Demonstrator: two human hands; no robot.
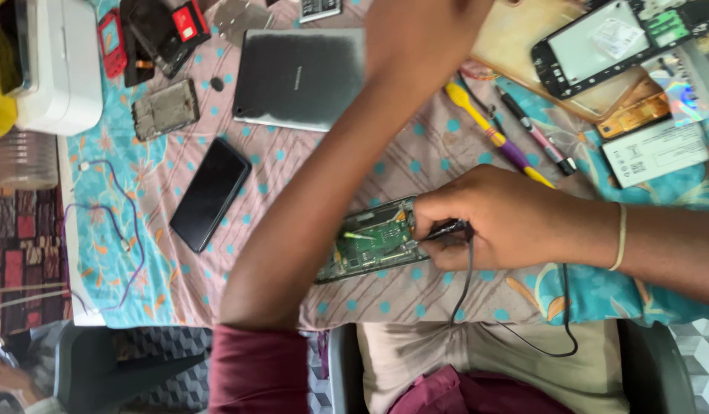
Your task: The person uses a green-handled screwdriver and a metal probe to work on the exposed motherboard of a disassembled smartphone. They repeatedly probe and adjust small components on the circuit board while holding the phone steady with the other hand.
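Observation:
An opened phone with a bare green circuit board (pixel 370 244) lies on the patterned cloth near the table's front edge. My right hand (pixel 508 222) is closed around a black corded tool (pixel 449 230), whose tip rests at the board's right end. The tool's black cord (pixel 557 337) hangs off the table's front edge. My left arm stretches across the table, and my left hand (pixel 423 34) is at the far edge next to a grey tablet (pixel 301 77). Its fingers are cut off by the frame, so I cannot see whether it holds anything.
A black phone (pixel 210 193), a bare phone frame (pixel 164 109) and a white box-shaped device (pixel 59 61) lie at the left. A yellow and purple toothbrush (pixel 492 134), a pen-like tool (pixel 534 130), a phone front frame (pixel 600 46) and a white battery (pixel 655 153) lie at the right. A purple wire (pixel 116 222) loops at the left edge.

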